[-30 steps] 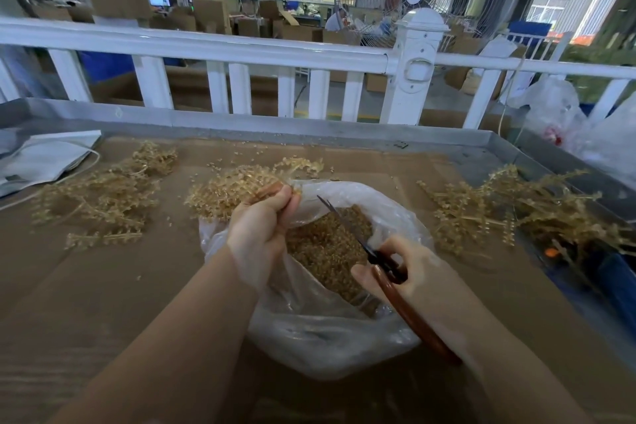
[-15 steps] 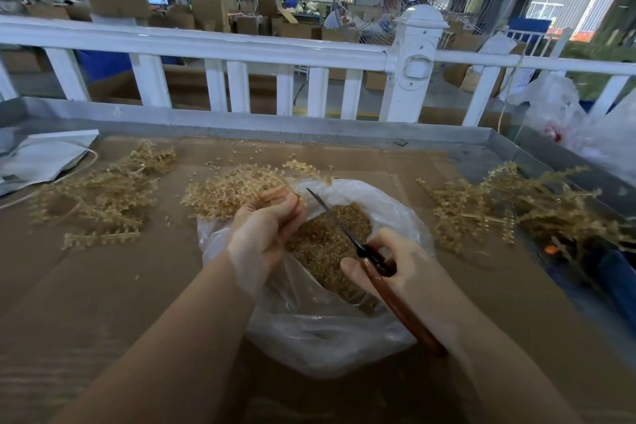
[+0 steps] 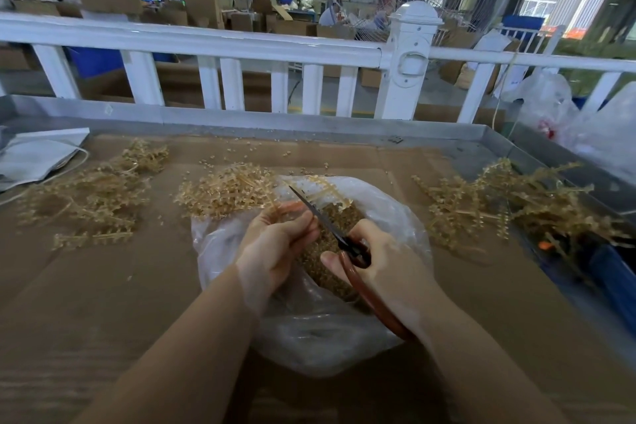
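Observation:
A clear plastic bag [image 3: 309, 330] lies open at the table's middle, filled with small tan cut pieces [image 3: 330, 234]. Over its mouth my left hand [image 3: 275, 244] pinches a tan plastic sprig [image 3: 323, 189] whose stem runs up past the bag's far rim. My right hand [image 3: 382, 268] grips red-handled scissors [image 3: 364, 282]; their dark blades point up-left, and the left fingertips touch them. Whether the blades bite the stem is unclear.
Piles of tan sprigs lie left [image 3: 93, 189], centre [image 3: 227, 189] and right [image 3: 509, 203] on the cardboard-covered table [image 3: 103, 286]. A metal rim [image 3: 241, 120] and white railing [image 3: 213, 41] border the far side. White bags [image 3: 585, 127] sit far right; grey sheets [image 3: 34, 155] far left.
Both hands moved closer together over the bag. The left hand slid from the bag's far rim toward the scissors, now holding a sprig against the blades.

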The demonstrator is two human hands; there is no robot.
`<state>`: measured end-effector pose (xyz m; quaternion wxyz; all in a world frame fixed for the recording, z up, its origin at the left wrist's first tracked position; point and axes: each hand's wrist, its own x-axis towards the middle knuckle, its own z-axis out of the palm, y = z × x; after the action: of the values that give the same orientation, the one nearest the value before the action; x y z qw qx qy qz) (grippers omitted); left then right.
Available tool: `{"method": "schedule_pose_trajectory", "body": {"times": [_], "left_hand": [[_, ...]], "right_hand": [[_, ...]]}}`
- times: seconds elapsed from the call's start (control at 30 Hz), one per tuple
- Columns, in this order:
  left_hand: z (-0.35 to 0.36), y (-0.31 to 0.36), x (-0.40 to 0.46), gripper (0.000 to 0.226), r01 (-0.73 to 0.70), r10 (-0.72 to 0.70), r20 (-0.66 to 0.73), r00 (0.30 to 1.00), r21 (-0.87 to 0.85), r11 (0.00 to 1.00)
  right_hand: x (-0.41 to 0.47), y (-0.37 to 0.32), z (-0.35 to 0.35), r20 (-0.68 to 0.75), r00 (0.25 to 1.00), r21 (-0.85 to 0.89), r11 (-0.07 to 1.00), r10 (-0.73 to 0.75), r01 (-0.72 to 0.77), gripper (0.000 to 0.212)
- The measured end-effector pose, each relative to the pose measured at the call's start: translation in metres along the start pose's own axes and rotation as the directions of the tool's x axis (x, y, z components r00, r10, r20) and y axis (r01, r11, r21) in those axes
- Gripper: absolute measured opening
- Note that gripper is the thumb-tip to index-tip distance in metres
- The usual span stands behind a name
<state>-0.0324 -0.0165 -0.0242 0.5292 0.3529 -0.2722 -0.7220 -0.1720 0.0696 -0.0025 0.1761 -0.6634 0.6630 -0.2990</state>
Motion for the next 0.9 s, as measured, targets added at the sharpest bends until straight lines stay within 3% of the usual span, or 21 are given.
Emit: {"method": "schedule_pose_trajectory", "body": {"times": [0.43,0.9], "left_hand": [[-0.0014,0.0019,0.0003,0.02,0.035,-0.036,0.021,0.999,0.016,0.999],[-0.0012,0.0013,-0.0007,0.018,0.061,-0.061,0.011,0.998,0.02,0.998]], "right_hand": [[0.0018,-0.0003,-0.0018,0.048,0.999,-0.016,1.0,-0.019,0.02,0.035],[0.0047,0.0017,0.0073,0.009,0.999,-0.11,0.993,-0.049,0.05,0.035]]}}
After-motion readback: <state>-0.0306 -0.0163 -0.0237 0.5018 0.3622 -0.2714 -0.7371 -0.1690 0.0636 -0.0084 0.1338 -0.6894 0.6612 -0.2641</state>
